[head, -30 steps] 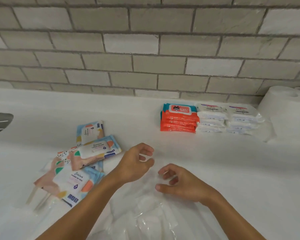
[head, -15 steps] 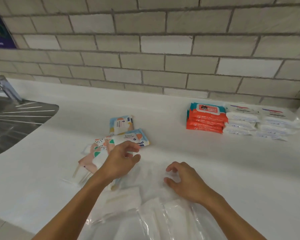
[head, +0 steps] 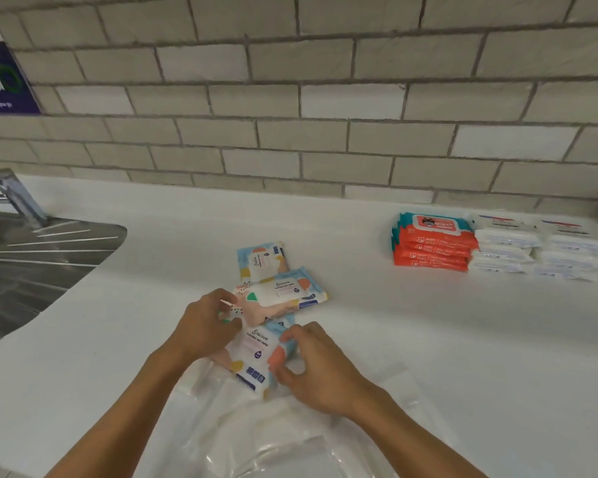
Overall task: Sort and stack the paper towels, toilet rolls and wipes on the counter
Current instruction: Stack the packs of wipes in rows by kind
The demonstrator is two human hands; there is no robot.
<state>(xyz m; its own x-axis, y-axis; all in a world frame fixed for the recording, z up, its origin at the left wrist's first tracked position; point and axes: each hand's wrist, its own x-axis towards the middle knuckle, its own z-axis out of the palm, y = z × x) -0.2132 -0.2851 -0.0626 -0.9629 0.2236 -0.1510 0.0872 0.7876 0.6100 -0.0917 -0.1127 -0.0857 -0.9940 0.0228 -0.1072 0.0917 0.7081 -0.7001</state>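
The white bench (head: 428, 339) carries a steel sink (head: 32, 263) at its left, crumpled clear wrapping (head: 273, 443) at the near edge, and an orange wipes stack (head: 432, 251) touching white wipes stacks (head: 539, 250) by the wall (head: 325, 98) at right. Three patterned packs (head: 261, 260) overlap mid-bench: the left hand (head: 204, 326) grips the middle pack (head: 283, 294) at its left end, and the right hand (head: 321, 370) pinches the nearest pack (head: 252, 350) at its right edge.

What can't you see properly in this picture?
All in the head view:
Sign: cut off by the left edge, blurred, unreadable.
Right white stack: cut off by the right edge.
Middle pack: left end hidden by the left hand.
Near pack: corner under the right hand.
Orange stack: print too small.
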